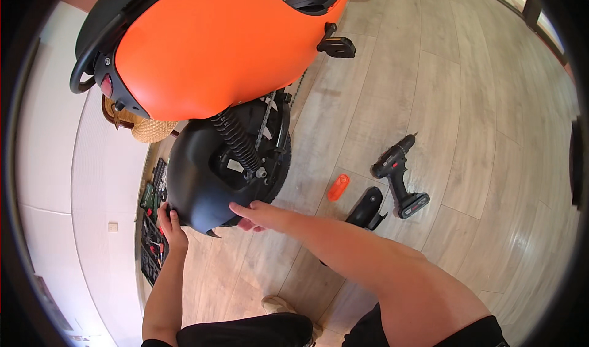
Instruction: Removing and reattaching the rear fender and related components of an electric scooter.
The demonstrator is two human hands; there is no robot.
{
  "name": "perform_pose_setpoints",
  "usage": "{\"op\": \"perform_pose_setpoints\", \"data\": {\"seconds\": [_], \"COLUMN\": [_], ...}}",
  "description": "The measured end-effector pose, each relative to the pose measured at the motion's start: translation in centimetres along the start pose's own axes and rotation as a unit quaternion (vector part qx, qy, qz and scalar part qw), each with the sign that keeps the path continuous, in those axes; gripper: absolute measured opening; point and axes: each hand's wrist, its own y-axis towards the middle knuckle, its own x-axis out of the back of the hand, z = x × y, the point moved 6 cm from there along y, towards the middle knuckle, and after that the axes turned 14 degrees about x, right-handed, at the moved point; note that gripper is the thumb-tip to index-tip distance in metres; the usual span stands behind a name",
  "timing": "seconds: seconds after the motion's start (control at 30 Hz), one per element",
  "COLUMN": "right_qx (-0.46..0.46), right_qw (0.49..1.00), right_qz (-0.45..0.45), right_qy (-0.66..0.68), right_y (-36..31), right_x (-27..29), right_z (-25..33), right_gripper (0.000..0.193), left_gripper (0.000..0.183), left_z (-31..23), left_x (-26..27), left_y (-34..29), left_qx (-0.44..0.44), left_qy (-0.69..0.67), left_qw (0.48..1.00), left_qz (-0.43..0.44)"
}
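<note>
A black rear mudguard (195,184) covers the wheel of an orange-bodied scooter (208,46). My left hand (173,227) holds the mudguard's left side near its lower end, thumb and fingers against the edge. On the opposite side, my right hand (253,216) grips the rim, its thumb on top and its other fingers curled partly out of sight. A coiled shock absorber (234,140) runs from the orange body down to the wheel hub beside the mudguard. Part of the black tyre (283,174) shows along the right.
A cordless drill (399,175) lies on the wood floor to the right. Nearer are an orange oval piece (338,187) and a black moulded part (366,209), partly behind my right forearm. An open tool case (152,243) sits along the white wall (101,181). A pedal (338,46) juts from the scooter.
</note>
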Motion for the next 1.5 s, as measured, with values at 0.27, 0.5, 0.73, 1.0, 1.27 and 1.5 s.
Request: {"op": "perform_pose_setpoints", "data": {"seconds": [0.27,0.5,0.73,1.0,1.27,1.5], "right_qx": [0.114,0.244,0.132,0.077,0.102,0.096], "right_qw": [0.963,0.909,0.958,0.972,0.974,0.978], "right_qz": [-0.214,-0.331,-0.182,-0.151,-0.135,-0.129], "right_qy": [0.118,0.071,0.176,0.162,0.148,0.136], "right_y": [1.8,1.0,1.5,1.3,1.9,1.8], "right_x": [-3.4,-4.7,-3.2,-2.9,-3.3,-3.2], "right_z": [-2.1,-1.5,-1.8,-1.6,-1.6,-1.7], "right_gripper": [0.065,0.055,0.050,0.050,0.051,0.051], "left_gripper": [0.047,0.046,0.045,0.042,0.052,0.050], "left_z": [-3.1,-5.8,-3.5,0.8,2.8,2.5], "left_x": [1.4,2.0,2.2,-1.0,-1.6,-1.6], "left_y": [-0.9,-1.7,-1.0,-1.4,-0.6,-0.5], "left_qx": [-0.027,-0.069,-0.022,0.133,0.156,0.181], "left_qy": [0.018,0.043,0.017,-0.309,-0.393,-0.428], "left_qw": [0.999,0.995,0.999,0.940,0.897,0.865], "left_qz": [-0.013,-0.052,-0.027,0.046,0.131,0.191]}}
